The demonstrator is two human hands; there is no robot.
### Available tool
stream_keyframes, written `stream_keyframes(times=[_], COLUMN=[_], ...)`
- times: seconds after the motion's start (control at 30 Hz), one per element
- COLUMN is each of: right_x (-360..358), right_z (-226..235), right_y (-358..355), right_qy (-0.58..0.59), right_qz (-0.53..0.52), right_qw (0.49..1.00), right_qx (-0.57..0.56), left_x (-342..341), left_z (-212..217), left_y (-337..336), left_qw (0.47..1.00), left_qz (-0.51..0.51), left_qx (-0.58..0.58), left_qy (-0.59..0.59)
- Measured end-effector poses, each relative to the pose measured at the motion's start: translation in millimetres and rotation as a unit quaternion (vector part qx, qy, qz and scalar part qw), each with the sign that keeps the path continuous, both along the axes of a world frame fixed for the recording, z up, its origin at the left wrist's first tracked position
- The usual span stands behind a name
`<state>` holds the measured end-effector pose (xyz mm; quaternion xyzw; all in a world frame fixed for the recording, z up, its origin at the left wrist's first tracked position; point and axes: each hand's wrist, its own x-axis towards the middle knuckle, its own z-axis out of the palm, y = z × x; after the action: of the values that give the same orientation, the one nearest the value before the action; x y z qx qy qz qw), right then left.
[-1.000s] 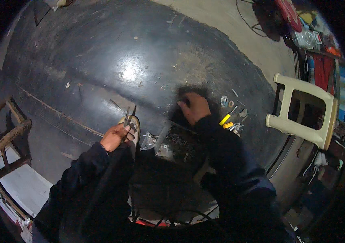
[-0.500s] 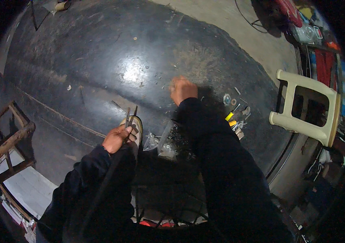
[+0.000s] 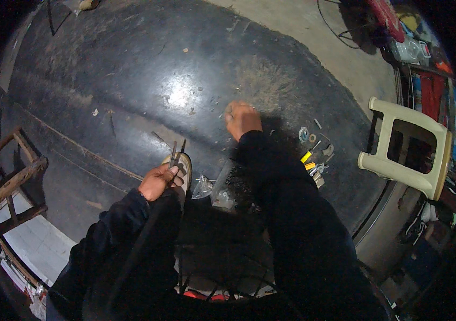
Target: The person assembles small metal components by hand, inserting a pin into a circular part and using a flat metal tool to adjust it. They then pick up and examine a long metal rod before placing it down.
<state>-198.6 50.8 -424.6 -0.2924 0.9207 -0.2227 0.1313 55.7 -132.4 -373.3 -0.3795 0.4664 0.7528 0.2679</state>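
My left hand (image 3: 155,182) is closed round a thin, dark metal strip (image 3: 173,152), which points up and away over my light-coloured shoe (image 3: 186,163). A dark line beside the strip may be its shadow. Further forward and to the right, my right hand (image 3: 244,119) is held above the dark floor with its fingers curled together. Whatever is inside its fingers, if anything, is hidden. Between my arms lie a small clear plastic bag (image 3: 202,187) of metal bits and a second clear bag (image 3: 222,199), partly in shadow.
Right of my right arm lie a yellow-handled screwdriver (image 3: 307,155), a large nut (image 3: 304,134), a washer (image 3: 312,138) and several small tools. A cream plastic stool (image 3: 380,136) lies on its side at the right. A wooden frame (image 3: 16,184) stands at the left.
The view has shifted slightly. My left hand still grips the strip over the shoe, and my right hand stays curled in nearly the same place.
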Motion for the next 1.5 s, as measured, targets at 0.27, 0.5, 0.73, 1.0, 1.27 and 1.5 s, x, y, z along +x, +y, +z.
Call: stream_keyframes(times=[0.27, 0.5, 0.73, 1.0, 1.27, 1.5], right_x=[3.5, -10.7, 6.9, -5.9, 5.2, 1.9], right_z=[-2.4, 60.3, 128.7, 33.7, 13.5, -2.2], right_y=[-3.2, 20.8, 60.9, 0.7, -18.5, -11.7], right_qy=[-0.002, -0.179, -0.364, -0.066, -0.065, -0.062], right_qz=[0.02, 0.066, 0.269, 0.064, 0.006, 0.022], right_qw=[1.0, 0.979, 0.892, 0.995, 0.995, 0.995], right_qx=[0.004, -0.073, 0.011, -0.049, 0.076, 0.069], left_x=[1.5, 3.5, 0.6, 0.5, 0.3, 1.8], left_z=[-4.8, -4.6, -3.3, -1.6, -4.2, -4.6], left_y=[-1.7, -1.7, -2.6, -0.8, -1.7, -2.3], left_qw=[1.0, 1.0, 0.999, 1.0, 1.0, 0.999], left_qz=[-0.014, -0.004, -0.035, -0.013, -0.015, -0.018], left_qx=[-0.005, 0.015, -0.013, -0.005, -0.001, -0.006], left_qy=[0.014, 0.007, 0.024, 0.024, 0.026, 0.026])
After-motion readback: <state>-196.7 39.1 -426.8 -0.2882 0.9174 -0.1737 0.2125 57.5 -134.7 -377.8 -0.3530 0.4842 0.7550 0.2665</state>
